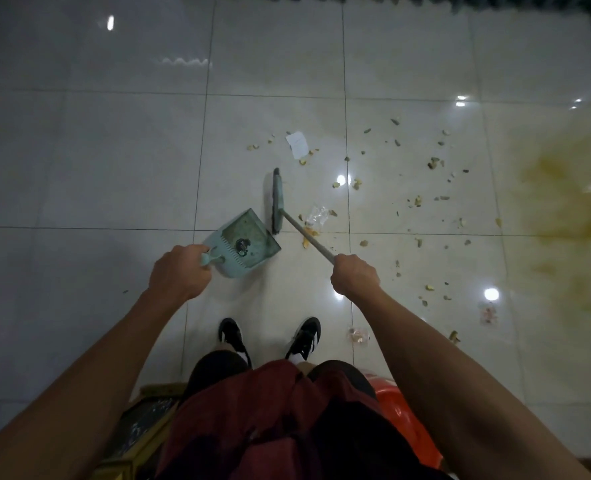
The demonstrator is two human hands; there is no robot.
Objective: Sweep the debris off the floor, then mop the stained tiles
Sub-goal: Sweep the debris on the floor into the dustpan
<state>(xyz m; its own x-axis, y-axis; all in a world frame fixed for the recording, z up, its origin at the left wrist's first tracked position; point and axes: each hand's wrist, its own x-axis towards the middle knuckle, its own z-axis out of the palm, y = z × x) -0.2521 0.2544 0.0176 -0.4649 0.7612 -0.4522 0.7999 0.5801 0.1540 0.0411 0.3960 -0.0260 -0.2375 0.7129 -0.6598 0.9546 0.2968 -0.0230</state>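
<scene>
nearest are two black shoes side by side on the pale tiles, with dark shorts and a red shirt filling the bottom of the view. behind the legs an orange thing on the right and a framed dark thing on the left are half hidden, and i can't say what either is.

a little farther out, the left hand is curled round the stub handle of the dustpan, which sits just ahead of it with its open mouth turned far and right; something small and dark lies in it. the right hand is closed round the near end of the broom stick. the stick slants away from that hand, far and to the left, to the head, which stands on the floor just beside the pan's mouth with its long axis running near to far.

everything turns on this: nearly all the debris lies to the right of the broom head, scattered near to far, so i'd judge the broom must reach out right and draw crumbs leftward to the pan. the right hand is the nearer one to the mess.

among the crumbs are a white paper scrap and a clear wrapper; two more wrappers lie nearer, on the right. farthest right spreads the yellow stain, not yet mopped, its edge lost in glare. no mop is in view.
</scene>
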